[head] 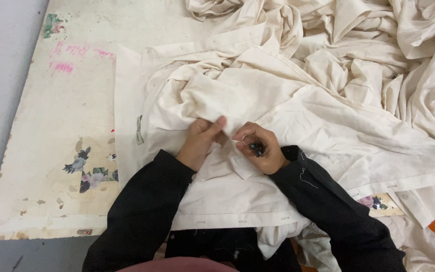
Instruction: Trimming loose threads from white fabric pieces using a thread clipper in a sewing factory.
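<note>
Together, left hand [200, 142] and right hand [260, 148] pinch cream shirt [258, 95] near its side label [139, 130].

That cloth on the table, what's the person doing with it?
A person in black sleeves is bent over a cream shirt spread on a worn white table. The left hand pinches a fold of the shirt. The right hand is closed around a small dark tool, right beside that fold; what kind of tool it is cannot be told. More cream cloth is piled at the far right of the table.
</note>
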